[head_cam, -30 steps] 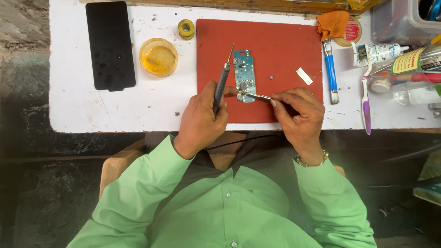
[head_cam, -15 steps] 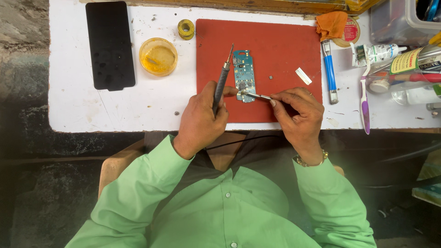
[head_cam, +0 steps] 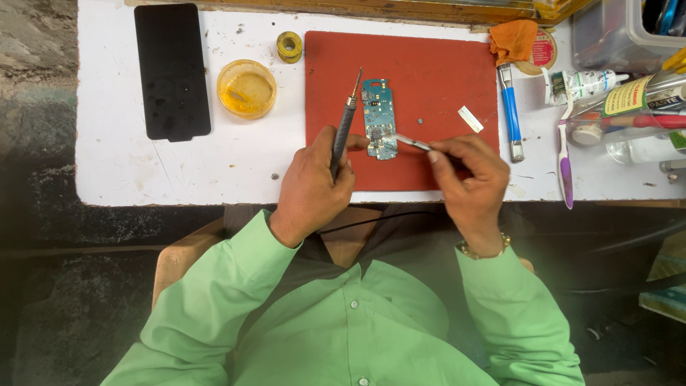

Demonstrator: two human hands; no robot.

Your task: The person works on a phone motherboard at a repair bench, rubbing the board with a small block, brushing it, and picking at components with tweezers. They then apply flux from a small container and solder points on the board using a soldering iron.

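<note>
Red mat (head_cam: 429, 64) on white table (head_cam: 143, 179), blue-green board (head_cam: 379, 118) lying flat on it, left of mat centre, long axis running away from the person.

Left hand (head_cam: 311, 189) is closed round a dark iron (head_cam: 344, 129), shaft angled up and away, tip just beside the board's top left corner, not touching it as far as I can tell. Thumb reaches toward the board's lower left edge.

Right hand (head_cam: 464, 171) pinches metal tweezers (head_cam: 413, 142), fingers tight on them; tips rest on the board's lower half. Can't tell if the tips hold a part.

Around it:
- black pad (head_cam: 171, 71) far left on table
- yellow dish (head_cam: 246, 88) between pad and mat
- small yellow spool (head_cam: 289, 46) just off mat's top left corner
- blue-handled tool (head_cam: 510, 111) at mat's right edge, orange cloth (head_cam: 514, 39) above it
- purple toothbrush (head_cam: 564, 157) and tubes (head_cam: 622, 89) further right
- small white strip (head_cam: 470, 119) on mat, right of board
</note>
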